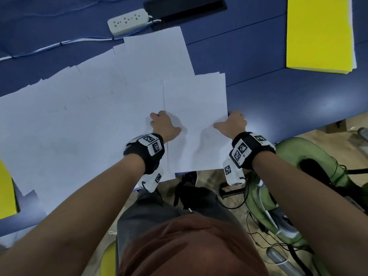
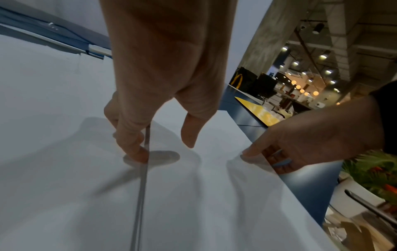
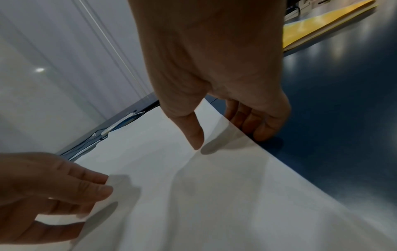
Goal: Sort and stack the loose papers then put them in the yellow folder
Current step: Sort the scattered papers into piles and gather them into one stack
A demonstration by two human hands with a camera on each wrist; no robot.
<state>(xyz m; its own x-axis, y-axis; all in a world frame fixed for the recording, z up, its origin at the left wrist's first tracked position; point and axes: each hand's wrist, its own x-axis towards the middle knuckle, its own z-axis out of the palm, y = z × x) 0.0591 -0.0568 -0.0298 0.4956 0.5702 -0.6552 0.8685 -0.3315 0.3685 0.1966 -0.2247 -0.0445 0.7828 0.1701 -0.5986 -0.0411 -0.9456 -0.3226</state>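
Note:
Loose white papers lie fanned across the blue table. A small paper stack sits at their right end, near the table's front edge. My left hand grips the stack's left edge, fingers curled down at the edge and thumb over the top sheet. My right hand pinches the right edge, thumb on top and fingers beyond the edge by the table. The paper buckles slightly between the hands. The yellow folder lies shut at the far right of the table.
A white power strip with its cable and a black slab lie at the back. Another yellow sheet shows at the left edge. A green chair with cables stands below the table at the right.

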